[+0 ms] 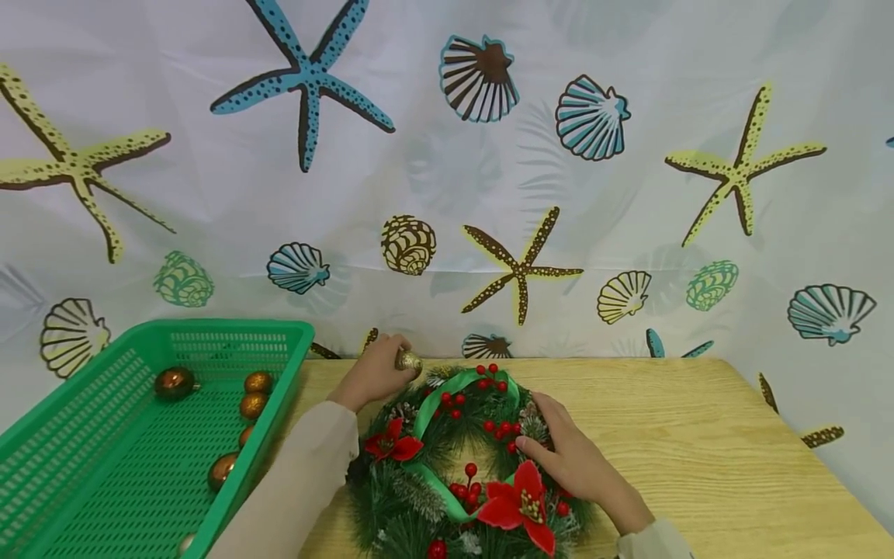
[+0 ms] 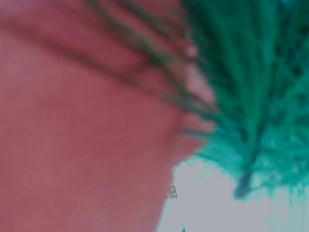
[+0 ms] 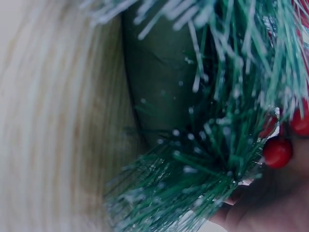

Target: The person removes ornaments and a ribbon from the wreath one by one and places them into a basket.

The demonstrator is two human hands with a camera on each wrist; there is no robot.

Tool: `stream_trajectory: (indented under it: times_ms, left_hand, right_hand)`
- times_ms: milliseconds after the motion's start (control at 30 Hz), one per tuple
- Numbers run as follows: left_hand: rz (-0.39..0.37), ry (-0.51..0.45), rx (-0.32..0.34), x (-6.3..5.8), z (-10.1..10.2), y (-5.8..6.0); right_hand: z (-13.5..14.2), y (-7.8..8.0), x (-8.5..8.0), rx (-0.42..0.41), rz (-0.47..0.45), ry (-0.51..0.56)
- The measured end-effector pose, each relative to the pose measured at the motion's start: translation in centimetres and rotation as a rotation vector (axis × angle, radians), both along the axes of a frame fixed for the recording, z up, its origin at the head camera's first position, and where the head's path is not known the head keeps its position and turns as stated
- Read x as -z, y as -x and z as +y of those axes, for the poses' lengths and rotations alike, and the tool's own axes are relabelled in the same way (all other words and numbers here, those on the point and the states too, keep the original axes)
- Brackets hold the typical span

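Green basket (image 1: 293,341) of gold baubles (image 1: 254,394)

Two arms of a person are showing in the head view, entering from the bottom edge. Both are wearing long sleeves in a pale beige, plain fabric with no pattern, print or buttons showing. The left sleeve (image 1: 296,485) is looking loose and soft, and is ending at the wrist. Only a small piece of the right sleeve (image 1: 653,542) is showing, its cuff ending at the wrist. The left hand (image 1: 373,373) and right hand (image 1: 576,458) are bare, wearing no gloves, rings or watch. The wrist views are showing blurred close-ups only.
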State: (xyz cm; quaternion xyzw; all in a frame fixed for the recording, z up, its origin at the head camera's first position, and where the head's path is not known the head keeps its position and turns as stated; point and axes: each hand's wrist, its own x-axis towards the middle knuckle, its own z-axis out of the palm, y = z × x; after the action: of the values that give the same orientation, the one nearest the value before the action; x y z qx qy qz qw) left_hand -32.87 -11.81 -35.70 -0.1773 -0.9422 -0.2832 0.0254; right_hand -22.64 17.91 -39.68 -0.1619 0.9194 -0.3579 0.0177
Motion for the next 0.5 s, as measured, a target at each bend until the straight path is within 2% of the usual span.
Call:
stream_trajectory:
  times_ms: [500]
  left_hand:
    - [0.034,-0.031,-0.029,-2.4,-0.1,-1.0]
  right_hand:
    - [-0.2,-0.2,0.0,-0.015,0.013,-0.007]
